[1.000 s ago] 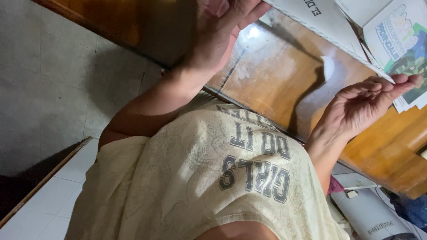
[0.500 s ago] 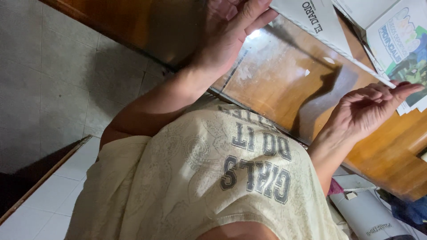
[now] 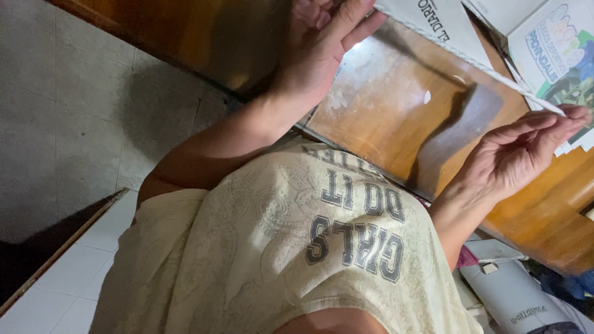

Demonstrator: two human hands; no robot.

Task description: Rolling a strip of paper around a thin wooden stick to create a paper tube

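My left hand (image 3: 322,52) reaches up to the top edge of the view and grips one end of a newspaper sheet (image 3: 442,28). The sheet is white with dark print and hangs lifted above the table, seen nearly edge-on. My right hand (image 3: 516,154) is at the right, its fingertips pinched on the sheet's thin far edge. Under the paper lies the glossy wooden table (image 3: 383,111), which carries the sheet's dark shadow. My cream printed shirt (image 3: 297,247) fills the lower middle.
A colourful printed booklet (image 3: 557,55) lies on the table at the top right, beside more white papers. A white cylindrical object (image 3: 513,300) sits low at the bottom right. Grey tiled floor (image 3: 93,105) spreads to the left, with a dark wooden edge (image 3: 55,253) at the bottom left.
My right hand has gone from a spread palm to fingers curled and pinched on the sheet's edge. My left hand has shifted slightly upward with the paper.
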